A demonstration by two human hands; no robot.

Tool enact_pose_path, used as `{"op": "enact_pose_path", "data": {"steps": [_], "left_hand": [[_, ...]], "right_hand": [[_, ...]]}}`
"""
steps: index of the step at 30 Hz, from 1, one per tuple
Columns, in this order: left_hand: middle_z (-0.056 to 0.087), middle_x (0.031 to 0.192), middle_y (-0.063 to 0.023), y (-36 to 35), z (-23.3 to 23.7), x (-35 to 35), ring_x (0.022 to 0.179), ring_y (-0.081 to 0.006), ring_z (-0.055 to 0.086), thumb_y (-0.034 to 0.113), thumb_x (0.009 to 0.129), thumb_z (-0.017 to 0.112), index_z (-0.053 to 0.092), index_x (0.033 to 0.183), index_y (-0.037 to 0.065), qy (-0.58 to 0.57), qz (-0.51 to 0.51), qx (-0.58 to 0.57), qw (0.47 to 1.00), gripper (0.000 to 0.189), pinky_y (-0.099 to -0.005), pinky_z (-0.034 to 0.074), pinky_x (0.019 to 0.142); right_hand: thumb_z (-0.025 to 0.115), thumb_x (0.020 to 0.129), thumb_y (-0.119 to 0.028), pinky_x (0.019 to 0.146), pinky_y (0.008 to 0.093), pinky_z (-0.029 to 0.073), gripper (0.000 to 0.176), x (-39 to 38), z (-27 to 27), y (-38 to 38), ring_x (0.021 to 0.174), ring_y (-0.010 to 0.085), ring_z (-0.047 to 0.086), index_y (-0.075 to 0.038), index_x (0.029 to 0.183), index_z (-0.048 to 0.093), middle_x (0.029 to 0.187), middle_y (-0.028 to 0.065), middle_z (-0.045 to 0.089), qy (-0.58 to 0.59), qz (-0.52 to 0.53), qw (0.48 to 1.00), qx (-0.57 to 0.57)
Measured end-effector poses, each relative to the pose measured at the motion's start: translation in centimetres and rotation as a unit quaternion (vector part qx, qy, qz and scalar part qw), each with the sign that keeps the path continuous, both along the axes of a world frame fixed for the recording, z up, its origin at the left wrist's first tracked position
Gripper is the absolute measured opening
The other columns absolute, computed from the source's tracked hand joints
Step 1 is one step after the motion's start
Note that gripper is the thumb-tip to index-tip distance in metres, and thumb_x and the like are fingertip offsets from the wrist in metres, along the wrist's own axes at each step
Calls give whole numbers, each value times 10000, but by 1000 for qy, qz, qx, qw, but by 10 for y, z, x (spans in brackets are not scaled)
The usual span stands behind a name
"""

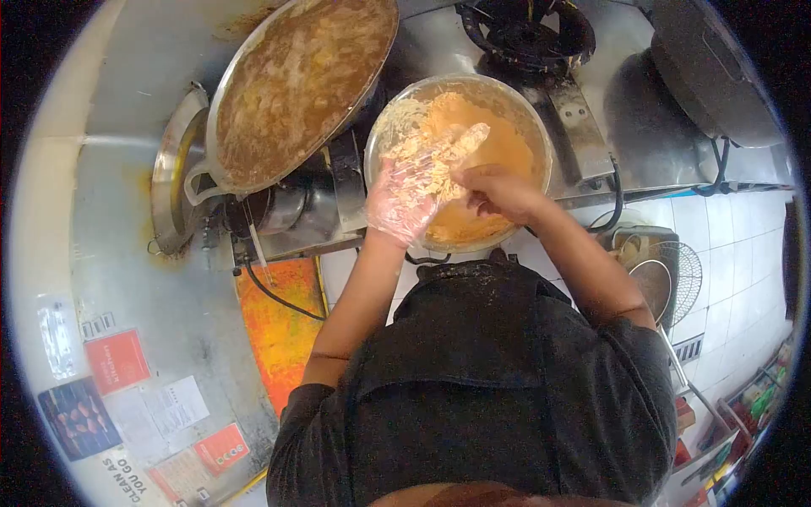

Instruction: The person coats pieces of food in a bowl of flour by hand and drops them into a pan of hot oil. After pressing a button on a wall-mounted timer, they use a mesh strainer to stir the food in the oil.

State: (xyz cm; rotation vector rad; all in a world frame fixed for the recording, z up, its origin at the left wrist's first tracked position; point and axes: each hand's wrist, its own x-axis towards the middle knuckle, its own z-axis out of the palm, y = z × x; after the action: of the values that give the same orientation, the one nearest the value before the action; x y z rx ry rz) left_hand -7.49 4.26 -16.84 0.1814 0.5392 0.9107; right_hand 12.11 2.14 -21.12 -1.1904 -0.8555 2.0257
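My left hand (398, 199), in a clear plastic glove, is over the left side of a large metal bowl (546, 144). Its fingers stretch out under a thick, clumpy layer of pale, shaggy batter (414, 160). A long coated shape (470, 143) sticks out beyond that layer towards the upper right. My bare right hand (494, 191) reaches in from the right, its fingers curled together right beside the coated glove. What its fingertips grip, if anything, I cannot tell. Orange flour (507, 152) fills much of the bowl, with paler crumbs at the upper left.
A wide pan of bubbling brown oil (296, 84) stands at the upper left, its handle towards me. Behind the bowl is a gas burner (528, 38). A large dark pot (718, 76) is at the upper right. Wire strainers (676, 279) are low on the right.
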Motion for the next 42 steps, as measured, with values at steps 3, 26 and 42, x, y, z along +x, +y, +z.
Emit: {"op": "enact_pose_path", "data": {"steps": [3, 26, 42], "left_hand": [[441, 1385, -197, -6, 1, 4, 1277, -357, 431, 402, 1015, 324, 367, 1379, 5, -5, -17, -15, 1000, 540, -485, 337, 1086], [413, 1420, -162, -77, -90, -58, 1286, -266, 453, 217, 979, 509, 269, 1457, 58, 95, -259, 180, 944, 558, -382, 409, 1056], [632, 1131, -126, -158, -139, -239, 1023, -292, 601, 415, 948, 494, 569, 1241, 84, 696, -124, 205, 677, 449, -411, 483, 870]], "right_hand": [[588, 931, -307, 517, 243, 426, 268, 5, -22, 11, 584, 110, 519, -44, 899, 626, 686, 15, 573, -131, -101, 976, 140], [563, 942, -197, 530, 267, 402, 230, 35, 2, 24, 592, 83, 491, -8, 812, 585, 624, 1, 504, -376, -150, 830, 384], [505, 908, -212, 703, 503, 494, 202, 25, 33, 29, 807, 376, 642, -72, 905, 652, 824, 181, 662, -668, 137, 611, 403]]}}
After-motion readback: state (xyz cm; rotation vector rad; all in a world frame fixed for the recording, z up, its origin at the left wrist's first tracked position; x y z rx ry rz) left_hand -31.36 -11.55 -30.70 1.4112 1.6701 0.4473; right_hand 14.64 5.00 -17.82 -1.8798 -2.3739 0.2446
